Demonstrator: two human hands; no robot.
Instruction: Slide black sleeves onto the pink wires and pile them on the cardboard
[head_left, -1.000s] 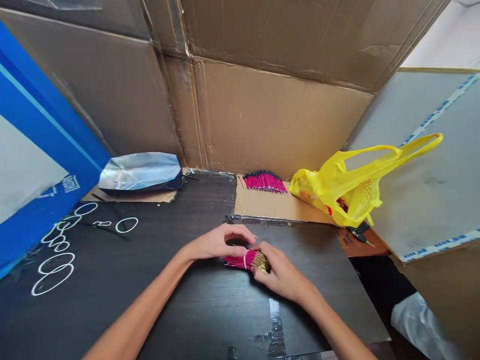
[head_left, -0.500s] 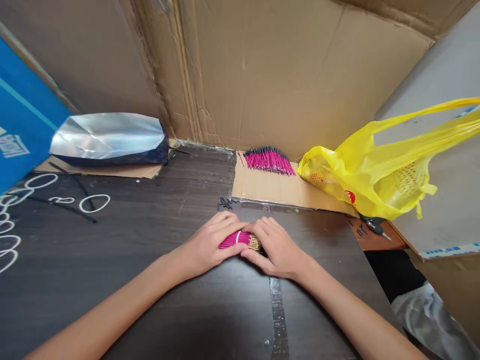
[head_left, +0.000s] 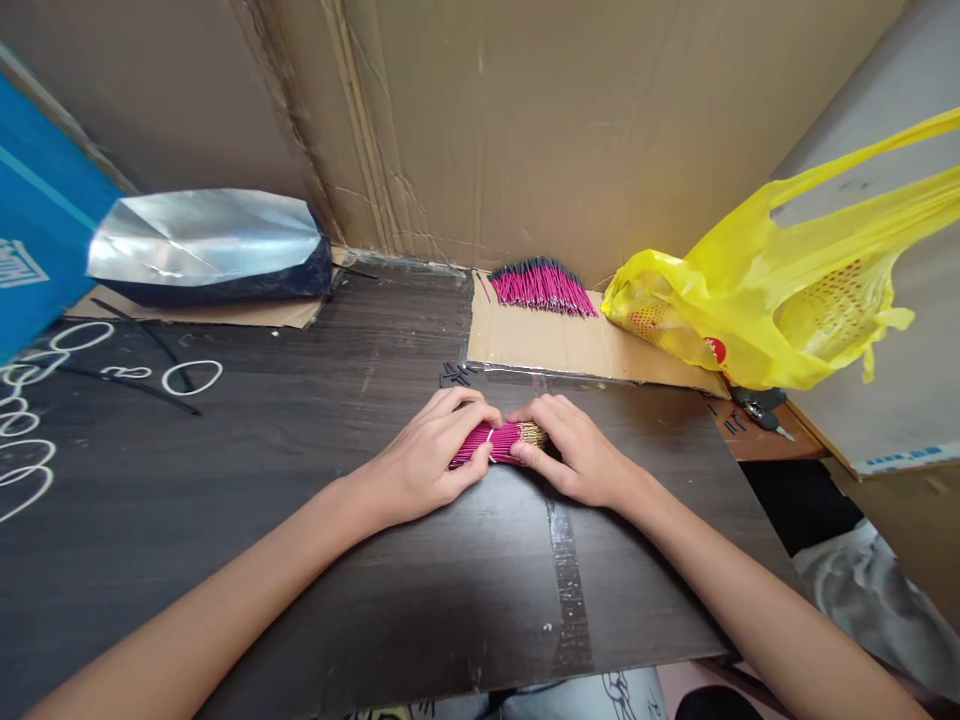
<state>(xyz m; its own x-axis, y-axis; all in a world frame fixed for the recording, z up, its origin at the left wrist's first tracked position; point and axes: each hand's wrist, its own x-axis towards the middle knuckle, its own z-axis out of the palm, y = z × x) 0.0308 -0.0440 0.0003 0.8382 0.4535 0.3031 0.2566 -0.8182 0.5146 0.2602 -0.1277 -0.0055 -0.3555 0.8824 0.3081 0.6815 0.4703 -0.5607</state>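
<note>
A: Pink bundle of thin sticks [head_left: 501, 443] is gripped from both sides. Left hand [head_left: 420, 462] is wrapped over the pink end, right hand [head_left: 577, 455] over the gold-tipped end.

B: Fingers state?

A: Fingers [head_left: 466, 410] of both hands are curled closed around the bundle. A white band is seen around its middle, between the two hands.

B: Location of the bundle?

A: It is laid flat on the dark wood-grain counter [head_left: 300, 520], mid-width, just in front of the cardboard sheet [head_left: 555, 350]. A tape strip [head_left: 566, 580] is seen on the counter directly below the right hand.

B: Other stock?

A: A second pile of pink sticks [head_left: 541, 288] with dark tips is fanned out on the cardboard sheet, against the cardboard wall [head_left: 562, 130]. Well apart from the held bundle.

B: Surroundings?

A: A yellow plastic bag [head_left: 780, 300] is placed right of that pile. A silver foil pouch [head_left: 206, 245] is laid at far left, beside a blue box [head_left: 37, 230]. White rubber bands [head_left: 191, 377] are scattered on the counter near it. Small black bits [head_left: 455, 374] are seen just beyond the left hand.
</note>
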